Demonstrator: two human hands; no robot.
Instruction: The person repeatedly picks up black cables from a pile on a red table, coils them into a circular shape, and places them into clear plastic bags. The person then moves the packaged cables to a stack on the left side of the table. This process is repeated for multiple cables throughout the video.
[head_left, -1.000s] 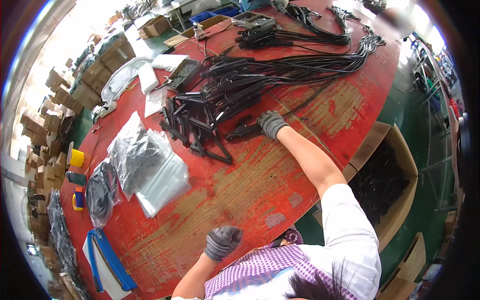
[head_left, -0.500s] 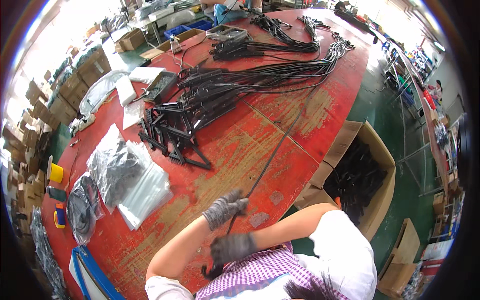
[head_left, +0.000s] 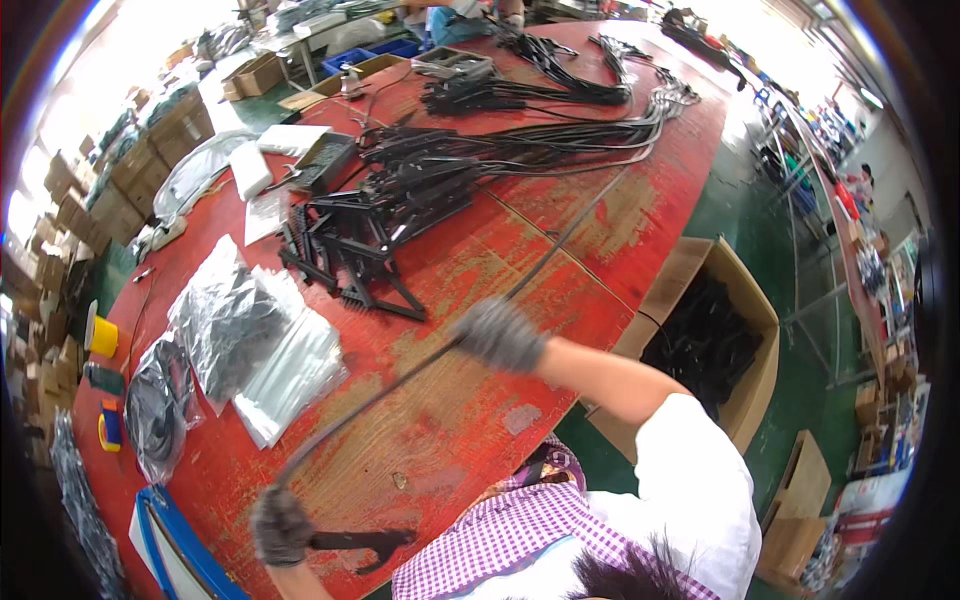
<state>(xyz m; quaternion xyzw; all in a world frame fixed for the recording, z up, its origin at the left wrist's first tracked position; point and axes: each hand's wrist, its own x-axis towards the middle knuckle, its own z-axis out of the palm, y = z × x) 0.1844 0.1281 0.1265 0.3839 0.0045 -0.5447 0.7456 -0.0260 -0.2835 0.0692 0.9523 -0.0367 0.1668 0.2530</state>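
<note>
My gloved left hand (head_left: 281, 525) is closed at the table's near left, around one end of a black cable (head_left: 375, 388). A black plastic piece with a hooked end (head_left: 365, 541) sticks out to the right of that hand. Further up and to the right, my right hand (head_left: 500, 335), in a grey glove and blurred by motion, closes on the same cable. From there the cable runs on toward the far right of the table. Beyond my hands lie a heap of black plastic brackets (head_left: 350, 262) and a bundle of black cables (head_left: 560, 138).
Clear plastic bags (head_left: 290, 375) lie left on the worn red table (head_left: 600, 250), beside a bagged coiled cable (head_left: 160, 410) and a yellow tape roll (head_left: 102, 336). A cardboard box (head_left: 755, 400) of black parts stands at right. Another person (head_left: 460, 25) is at the far end.
My left hand has moved down and left with the cable end and the black piece. My right hand has moved up and forward along the cable, which now stretches between both hands.
</note>
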